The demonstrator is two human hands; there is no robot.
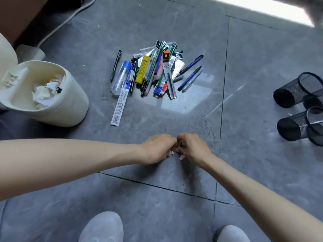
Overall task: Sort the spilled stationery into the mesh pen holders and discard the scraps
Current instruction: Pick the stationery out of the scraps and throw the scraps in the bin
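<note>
1. Both hands are down low over the grey floor (248,105), meeting in the middle just ahead of the person's pale shoes (103,227).
2. The left hand (157,148) has its fingers (168,139) curled in tight and pinched on the paper scraps (171,152). A small white corner pokes out beneath the knuckles.
3. The right hand (193,145) mirrors it, knuckles up and fingers folded together around the same little bundle. Another white sliver shows under its thumb side, and the two hands are touching at the fingertips.
4. How much paper is inside the two grips I cannot tell, as the hands cover most of it.
5. The stationery pile (153,72) lies on the floor beyond the hands, well apart from them. It is a heap of pens, green pencils, refill packets, a yellow tube and a clear tube with a blue cap.
6. One long refill packet (120,102) juts out of the pile towards the hands.
7. A few blue and grey pens (190,77) lie fanned out on the pile's right side.
8. The mesh pen holders (295,92) are two black cups at the far right edge, one just beyond the other and well away from the pile.
9. At the left is a cream bin (73,103) with its lid up, holding crumpled white paper (43,92) and a black binder clip (59,89).
</note>
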